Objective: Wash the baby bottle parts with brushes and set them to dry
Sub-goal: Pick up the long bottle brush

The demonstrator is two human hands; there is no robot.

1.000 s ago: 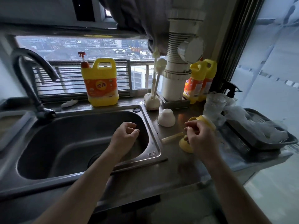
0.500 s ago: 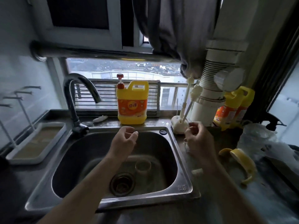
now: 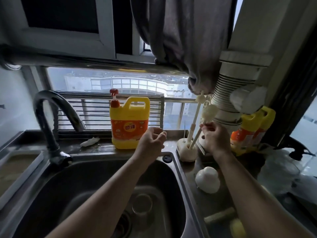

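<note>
While your right hand (image 3: 214, 140) pinches the light, probably slick brush (image 3: 208, 112) by its stiff stem, your left hand (image 3: 151, 141) hangs empty.

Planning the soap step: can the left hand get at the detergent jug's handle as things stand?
Probably yes: the left hand hovers just right of the detergent jug, apparently empty, and nothing stands between it and the handle.

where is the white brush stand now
In the head view, the white brush stand sits on the counter by the back right corner of the sink, between the yellow detergent jug and the right hand.
</note>
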